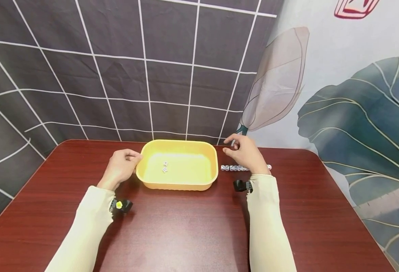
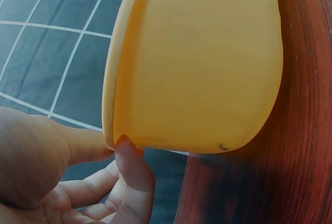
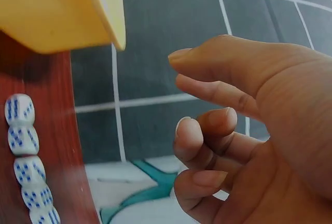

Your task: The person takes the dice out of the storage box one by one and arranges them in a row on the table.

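A yellow plastic basin (image 1: 177, 186) stands on the table, with two white dice (image 1: 165, 170) lying inside toward its left. My left hand (image 1: 119, 168) pinches the basin's left rim between thumb and fingers, which the left wrist view shows close up. To the right of the basin, my right hand (image 1: 247, 153) hovers over a row of white dice (image 1: 227, 167) with dark blue pips. Its thumb and forefinger are apart and the other fingers curl loosely, holding nothing. Part of the dice row is hidden behind this hand in the head view.
The dark red wooden table (image 1: 172, 234) reaches back to a grey curtain with white grid lines (image 1: 167, 83). A pale cloth with large leaf prints (image 1: 365, 113) hangs at the right. Black camera straps (image 1: 242, 186) circle both wrists.
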Available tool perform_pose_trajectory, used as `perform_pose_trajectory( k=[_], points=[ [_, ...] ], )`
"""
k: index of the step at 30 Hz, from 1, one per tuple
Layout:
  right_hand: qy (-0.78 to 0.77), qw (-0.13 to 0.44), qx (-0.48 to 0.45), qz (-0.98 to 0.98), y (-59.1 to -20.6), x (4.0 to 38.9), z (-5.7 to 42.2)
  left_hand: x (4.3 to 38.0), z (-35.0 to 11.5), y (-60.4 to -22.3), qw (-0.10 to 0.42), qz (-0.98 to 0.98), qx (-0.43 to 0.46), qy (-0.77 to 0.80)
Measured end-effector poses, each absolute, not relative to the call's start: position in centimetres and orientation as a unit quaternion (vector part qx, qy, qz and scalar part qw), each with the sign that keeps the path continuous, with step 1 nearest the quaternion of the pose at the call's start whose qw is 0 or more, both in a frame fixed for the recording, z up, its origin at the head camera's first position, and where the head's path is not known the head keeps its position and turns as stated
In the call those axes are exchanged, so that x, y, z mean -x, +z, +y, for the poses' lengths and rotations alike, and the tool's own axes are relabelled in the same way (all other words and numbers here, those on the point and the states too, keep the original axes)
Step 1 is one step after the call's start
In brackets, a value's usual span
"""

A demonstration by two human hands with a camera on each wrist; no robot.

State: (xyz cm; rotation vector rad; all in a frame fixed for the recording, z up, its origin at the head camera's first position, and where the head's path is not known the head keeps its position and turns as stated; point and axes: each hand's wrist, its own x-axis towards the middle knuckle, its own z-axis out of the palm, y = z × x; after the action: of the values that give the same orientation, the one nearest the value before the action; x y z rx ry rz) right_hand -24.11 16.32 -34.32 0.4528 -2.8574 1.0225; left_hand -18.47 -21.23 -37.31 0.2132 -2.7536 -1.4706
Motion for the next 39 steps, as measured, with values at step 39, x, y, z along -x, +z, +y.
perform_pose_trajectory(
  k=[39],
  points=[
    [0.307, -0.013, -0.232, -0.923, -35.9, 24.0, 6.5, 18.4, -21.1, -37.1, 0.011, -0.882, -0.071, -0.465]
  ],
)
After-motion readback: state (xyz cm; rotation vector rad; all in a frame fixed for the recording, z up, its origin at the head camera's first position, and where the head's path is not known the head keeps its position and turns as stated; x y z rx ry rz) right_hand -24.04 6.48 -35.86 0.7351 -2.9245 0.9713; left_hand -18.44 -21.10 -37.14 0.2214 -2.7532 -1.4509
